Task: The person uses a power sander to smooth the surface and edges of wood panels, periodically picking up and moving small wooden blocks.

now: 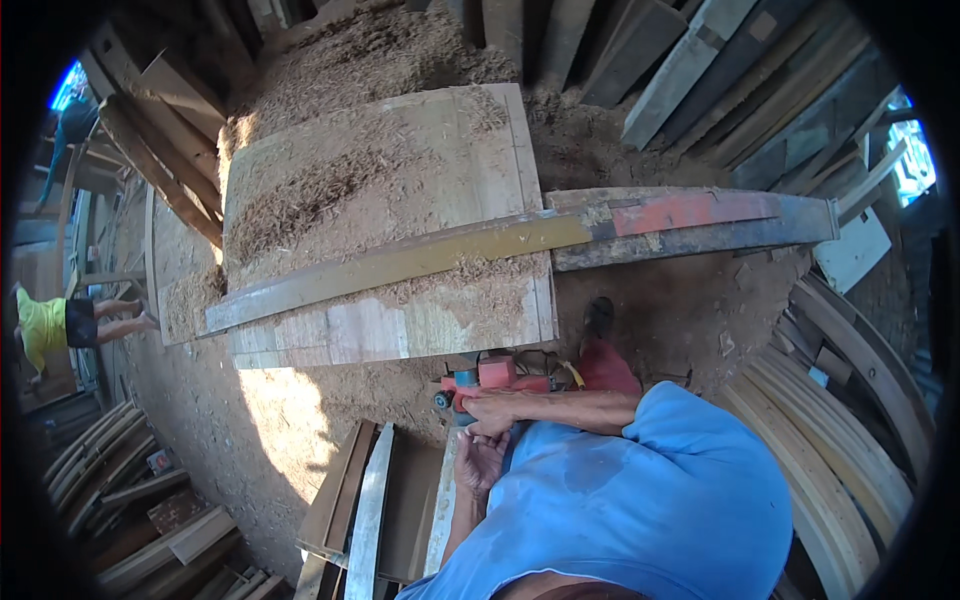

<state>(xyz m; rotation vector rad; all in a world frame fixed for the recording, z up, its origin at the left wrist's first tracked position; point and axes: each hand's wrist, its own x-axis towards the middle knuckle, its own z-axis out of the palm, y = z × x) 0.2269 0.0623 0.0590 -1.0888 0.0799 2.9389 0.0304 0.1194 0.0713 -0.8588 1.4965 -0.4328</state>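
A red electric planer [497, 371] with a black knob and teal parts is beside the near edge of a wide wooden panel [390, 338]. My right hand [488, 408] reaches across from the right and is closed at the planer's near side; its fingers are partly hidden. Just below it, my left hand [480, 464] has its palm turned up and its fingers curled toward the right hand. Whatever lies between those fingers is too small to make out. Across the panel runs a long straight bar [400, 268], grey on the left and yellowish on the right.
Wood shavings [330, 195] cover parts of the panel and floor. A thick beam [690, 232] with a red patch extends rightward. Boards [370, 510] lie near my left forearm, and curved planks [820, 470] are stacked at right. Another person in a yellow top [42, 325] is far left.
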